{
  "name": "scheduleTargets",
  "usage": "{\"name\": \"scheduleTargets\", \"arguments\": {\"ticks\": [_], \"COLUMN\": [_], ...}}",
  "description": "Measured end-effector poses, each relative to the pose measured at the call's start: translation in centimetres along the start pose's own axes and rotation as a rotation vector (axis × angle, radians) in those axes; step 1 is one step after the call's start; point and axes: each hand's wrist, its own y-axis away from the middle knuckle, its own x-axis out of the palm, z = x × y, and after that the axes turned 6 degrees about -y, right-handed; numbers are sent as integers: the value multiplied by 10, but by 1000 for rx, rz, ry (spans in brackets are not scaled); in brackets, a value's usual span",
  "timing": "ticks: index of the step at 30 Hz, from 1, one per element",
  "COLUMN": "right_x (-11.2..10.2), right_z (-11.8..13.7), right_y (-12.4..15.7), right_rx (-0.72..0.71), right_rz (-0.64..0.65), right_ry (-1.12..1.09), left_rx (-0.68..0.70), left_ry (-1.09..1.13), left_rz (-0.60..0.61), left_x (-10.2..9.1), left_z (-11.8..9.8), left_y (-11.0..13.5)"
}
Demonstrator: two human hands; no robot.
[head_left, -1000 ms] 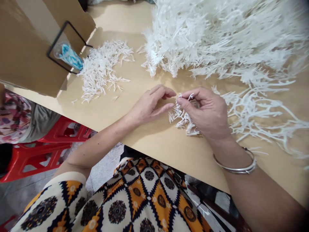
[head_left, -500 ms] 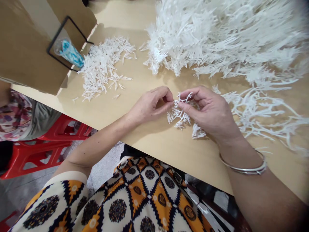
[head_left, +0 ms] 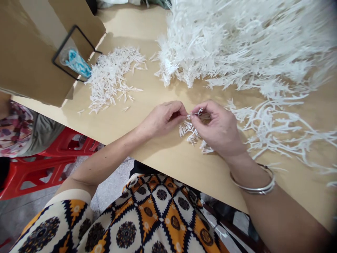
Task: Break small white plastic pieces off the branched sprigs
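Observation:
My right hand [head_left: 219, 128] is closed round a white plastic strip of small branched pieces [head_left: 188, 129] that hangs down onto the tan table [head_left: 163, 158]. My left hand [head_left: 163, 119] meets it fingertip to fingertip and pinches the top end of the same strip. A silver bangle [head_left: 254, 186] sits on my right wrist. A small pile of loose white pieces [head_left: 110, 75] lies to the left.
A big heap of white branched strips [head_left: 244, 45] covers the far right of the table. A cardboard box [head_left: 31, 49] with a black wire frame and a blue-patterned cup [head_left: 75, 62] stands at the left edge. Red plastic stools [head_left: 47, 165] and another person's patterned sleeve [head_left: 13, 128] are at left.
My left hand has gone from open fingers to a pinch on the strip's top. Both hands have drawn together and shifted slightly towards me.

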Motion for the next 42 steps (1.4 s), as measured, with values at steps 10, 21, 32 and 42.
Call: {"name": "scheduleTargets", "arguments": {"ticks": [10, 21, 32, 42], "right_x": [-15, -16, -11, 2], "right_z": [-31, -19, -13, -8], "right_y": [-18, -10, -8, -5], "right_rx": [-4, 67, 32, -1], "right_rz": [-185, -72, 15, -36], "right_ry": [-116, -243, -236, -117], "left_rx": [-43, 6, 118, 129], "left_ry": [69, -352, -132, -5], "left_rz": [-90, -286, -95, 35], "left_x": [2, 0, 7, 4], "left_z": [2, 9, 8, 5], "left_y": [3, 3, -3, -6]}}
